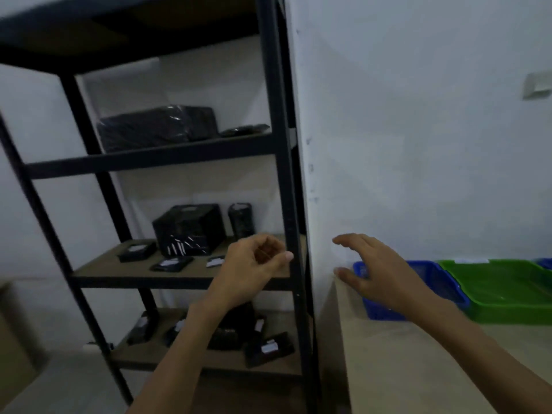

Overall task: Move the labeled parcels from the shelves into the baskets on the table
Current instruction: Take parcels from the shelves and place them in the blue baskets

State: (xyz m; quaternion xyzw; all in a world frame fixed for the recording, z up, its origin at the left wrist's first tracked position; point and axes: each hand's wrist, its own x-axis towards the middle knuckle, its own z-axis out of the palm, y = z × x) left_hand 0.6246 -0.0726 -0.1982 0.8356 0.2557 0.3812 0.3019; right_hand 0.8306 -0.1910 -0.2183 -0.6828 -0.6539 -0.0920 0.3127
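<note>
A black metal shelf unit [277, 150] stands at the left. Its middle shelf holds a black box parcel [189, 228], an upright black roll [240, 219] and flat labeled parcels [171, 264]. Several black labeled parcels [268, 349] lie on the lower shelf. My left hand [254, 267] hovers in front of the middle shelf with fingers loosely curled and nothing in it. With fingers spread and empty, my right hand [376, 273] is above the table's left corner, in front of the blue basket [433, 276]. A green basket [507, 288] sits beside the blue one.
The wooden table [397, 354] stands right of the shelf against a white wall. The upper shelf carries a large plastic-wrapped black bundle [155, 127]. A cardboard box [12, 339] sits on the floor at the far left. Another blue basket's edge [545, 262] shows far right.
</note>
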